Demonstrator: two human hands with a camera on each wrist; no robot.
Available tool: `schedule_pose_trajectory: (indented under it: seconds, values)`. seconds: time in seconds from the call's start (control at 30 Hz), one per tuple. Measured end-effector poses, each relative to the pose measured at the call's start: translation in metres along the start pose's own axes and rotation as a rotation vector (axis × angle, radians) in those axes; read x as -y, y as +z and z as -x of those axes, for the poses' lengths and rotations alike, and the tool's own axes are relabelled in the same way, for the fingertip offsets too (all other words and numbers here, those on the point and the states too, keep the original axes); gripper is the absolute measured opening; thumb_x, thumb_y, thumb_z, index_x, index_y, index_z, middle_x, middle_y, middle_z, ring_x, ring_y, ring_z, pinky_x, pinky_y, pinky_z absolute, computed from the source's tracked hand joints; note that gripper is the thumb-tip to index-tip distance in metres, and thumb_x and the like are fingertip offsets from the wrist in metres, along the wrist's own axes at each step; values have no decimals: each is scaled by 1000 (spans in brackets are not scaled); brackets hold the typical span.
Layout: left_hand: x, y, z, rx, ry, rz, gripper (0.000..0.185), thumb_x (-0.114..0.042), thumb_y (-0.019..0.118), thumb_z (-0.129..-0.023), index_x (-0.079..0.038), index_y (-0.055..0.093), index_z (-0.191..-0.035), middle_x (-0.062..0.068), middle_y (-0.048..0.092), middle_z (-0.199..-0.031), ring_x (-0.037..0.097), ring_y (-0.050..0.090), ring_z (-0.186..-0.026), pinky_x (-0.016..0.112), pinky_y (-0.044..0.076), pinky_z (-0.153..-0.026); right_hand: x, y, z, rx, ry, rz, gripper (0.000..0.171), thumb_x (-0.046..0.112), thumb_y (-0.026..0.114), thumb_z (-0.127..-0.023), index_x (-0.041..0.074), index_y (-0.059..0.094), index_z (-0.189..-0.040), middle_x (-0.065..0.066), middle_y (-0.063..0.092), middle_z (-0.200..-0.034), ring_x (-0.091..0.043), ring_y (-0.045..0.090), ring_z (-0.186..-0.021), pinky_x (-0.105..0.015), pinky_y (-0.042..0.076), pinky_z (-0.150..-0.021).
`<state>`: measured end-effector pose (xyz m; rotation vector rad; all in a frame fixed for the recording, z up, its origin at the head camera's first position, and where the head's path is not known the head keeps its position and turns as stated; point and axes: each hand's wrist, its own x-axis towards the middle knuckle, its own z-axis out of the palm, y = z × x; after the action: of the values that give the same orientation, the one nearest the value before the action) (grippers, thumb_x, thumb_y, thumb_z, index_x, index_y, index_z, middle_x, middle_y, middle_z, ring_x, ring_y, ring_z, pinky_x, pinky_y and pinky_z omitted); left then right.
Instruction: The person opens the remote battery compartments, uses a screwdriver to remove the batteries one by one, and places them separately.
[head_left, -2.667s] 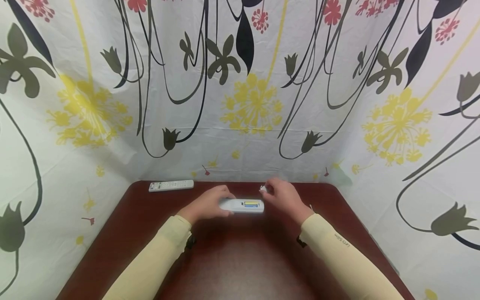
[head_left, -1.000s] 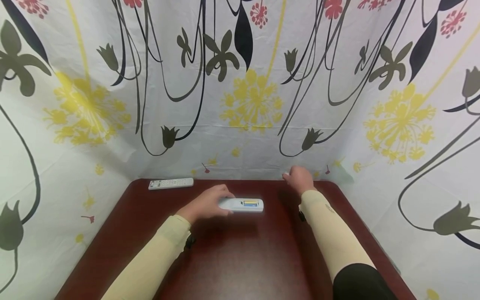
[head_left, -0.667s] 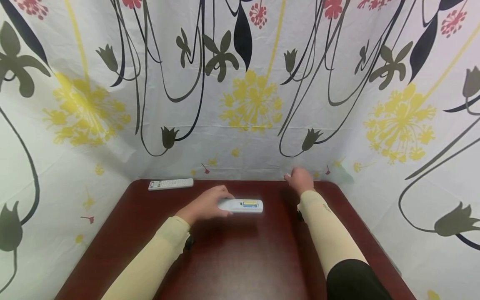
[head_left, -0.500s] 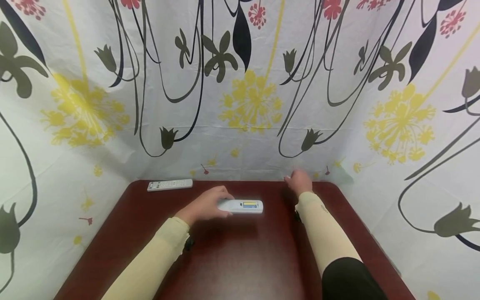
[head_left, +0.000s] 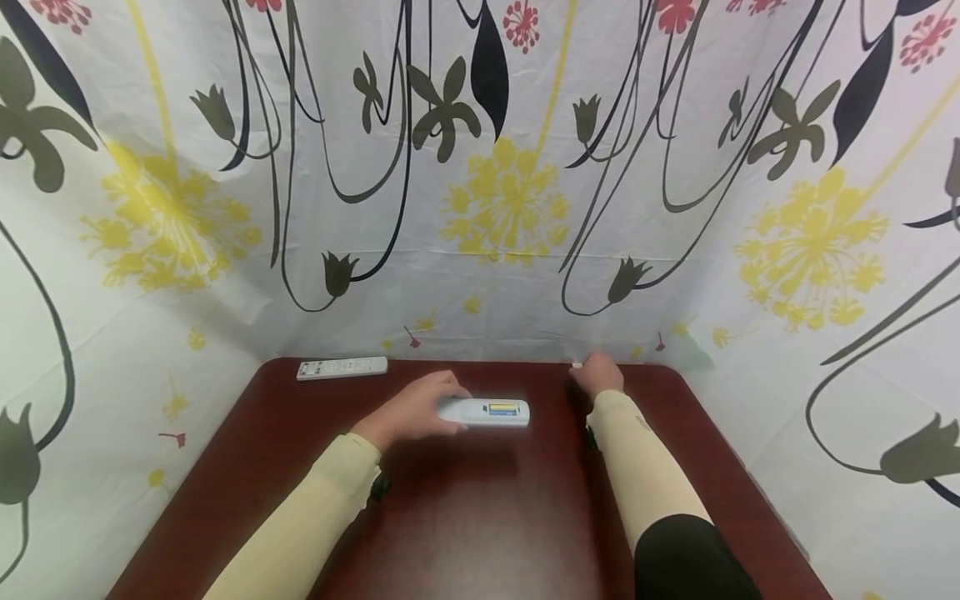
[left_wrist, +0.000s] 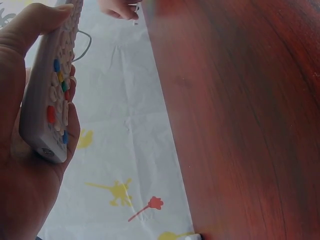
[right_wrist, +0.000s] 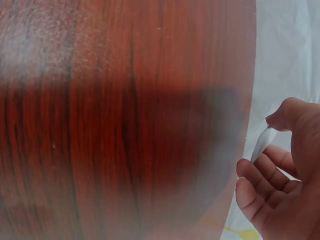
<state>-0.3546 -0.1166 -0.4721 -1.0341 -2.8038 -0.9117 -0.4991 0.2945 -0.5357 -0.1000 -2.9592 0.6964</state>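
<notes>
My left hand [head_left: 408, 412] grips one end of a white remote control [head_left: 471, 412], back side up above the table. Its battery compartment is uncovered, with a yellow battery [head_left: 503, 406] and a blue one side by side. In the left wrist view, the remote's button face [left_wrist: 62, 90] shows red, blue, yellow and green keys. Over the table's far edge, my right hand [head_left: 600, 377] pinches a small thin white piece [right_wrist: 262, 144] between thumb and fingers. It looks like the remote's battery cover.
A second white remote [head_left: 342, 368] lies buttons up at the back left of the dark red table [head_left: 465, 517]. A flower-printed curtain [head_left: 420, 225] hangs along the back and both sides, close to the table's edge.
My right hand has moved from beside the remote's end to the table's far right edge with the white piece, then dipped slightly lower. The left hand and remote stay in place.
</notes>
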Motion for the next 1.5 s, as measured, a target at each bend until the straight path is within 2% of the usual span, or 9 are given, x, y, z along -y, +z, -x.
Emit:
schedule_pose_trajectory:
  seconds: [0.17,0.3,0.73,0.97,1.2,1.27,1.37,1.43,1.5]
  values:
    - [1,0,2,-2,-16,5,43,-39,93,-91,-24,79,-128,-12,60,-112,11,58,-105,34,52,-93,-2,6,0,11,39,-9,31,29,73,-100,3,72,-82,-14,71,-83,-33,66,-75,-55,57,-74]
    - [1,0,3,-6,-14,3,42,-38,93,-90,-23,80,-127,-11,61,-112,11,58,-105,35,52,-94,-3,9,1,25,57,-24,29,26,72,-101,-2,76,-93,-18,74,-90,-37,70,-81,-57,59,-75]
    - [4,0,2,-21,-6,-8,42,-38,94,-89,-23,80,-127,-12,61,-111,10,58,-105,33,53,-93,4,13,6,36,92,-39,31,23,71,-103,-7,75,-100,-25,75,-99,-42,73,-90,-59,60,-80]
    - [5,1,1,-18,-11,4,41,-37,93,-90,-24,80,-127,-13,61,-112,10,58,-105,34,52,-94,7,11,12,47,102,-30,32,23,69,-105,-9,74,-102,-27,74,-99,-42,72,-89,-59,59,-78]
    - [5,3,2,-22,-10,-4,42,-37,93,-90,-23,80,-127,-12,61,-111,11,58,-104,34,52,-92,13,7,20,26,93,-33,34,23,67,-105,-11,71,-104,-31,72,-109,-48,72,-99,-63,58,-87]
    - [5,3,2,-21,-8,-3,42,-37,93,-90,-23,80,-127,-12,61,-111,11,58,-104,34,53,-92,13,8,21,8,75,-40,33,22,67,-105,-10,70,-98,-29,71,-104,-46,71,-96,-63,58,-86]
    - [5,3,2,-18,-7,1,42,-37,93,-90,-23,80,-128,-12,61,-112,11,58,-104,34,53,-92,15,9,24,-5,21,-50,36,24,66,-106,-2,64,-81,-19,66,-83,-37,66,-79,-56,56,-77]
    - [6,2,1,-19,-1,0,43,-37,93,-90,-23,80,-128,-11,61,-112,11,58,-104,34,53,-92,20,7,28,-1,-33,-78,38,26,66,-107,2,59,-77,-13,60,-75,-32,59,-72,-52,52,-71]
    - [6,1,0,-20,7,-2,43,-37,93,-91,-22,79,-129,-11,61,-112,11,58,-103,34,53,-92,30,2,35,5,-94,-115,36,27,67,-108,3,62,-81,-11,60,-76,-30,57,-72,-49,50,-71]
